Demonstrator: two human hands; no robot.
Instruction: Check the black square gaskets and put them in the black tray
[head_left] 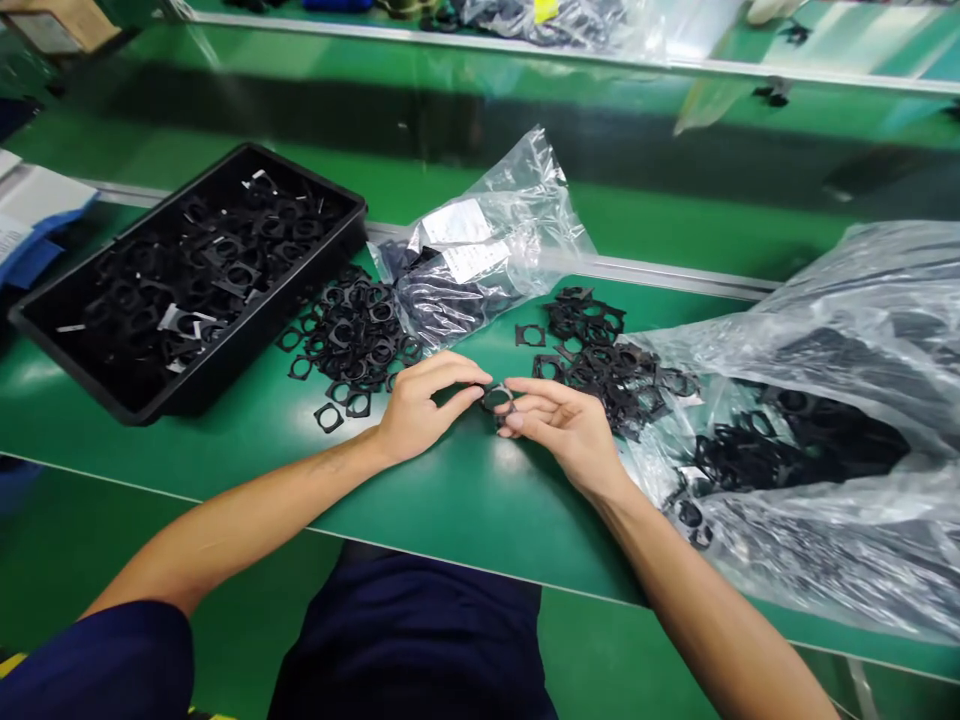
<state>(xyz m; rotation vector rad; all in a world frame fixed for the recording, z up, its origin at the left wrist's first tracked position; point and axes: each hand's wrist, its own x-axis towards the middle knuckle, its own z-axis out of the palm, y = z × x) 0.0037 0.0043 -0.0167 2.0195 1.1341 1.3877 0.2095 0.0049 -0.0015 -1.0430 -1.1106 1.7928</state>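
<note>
Black plastic ring (496,400) lying midway between the left hand (416,410) and right hand (559,430), over the green table (450,510). Each grip is closed on an opposite edge of the ring; neither hand is clearly nearer, and no long axis shows.

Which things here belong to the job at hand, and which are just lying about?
Job: left hand, right hand, black frame between them, loose black frames, black tray, clear bags of frames.
Lying about: papers on a blue folder, bags on the far bench.
</note>
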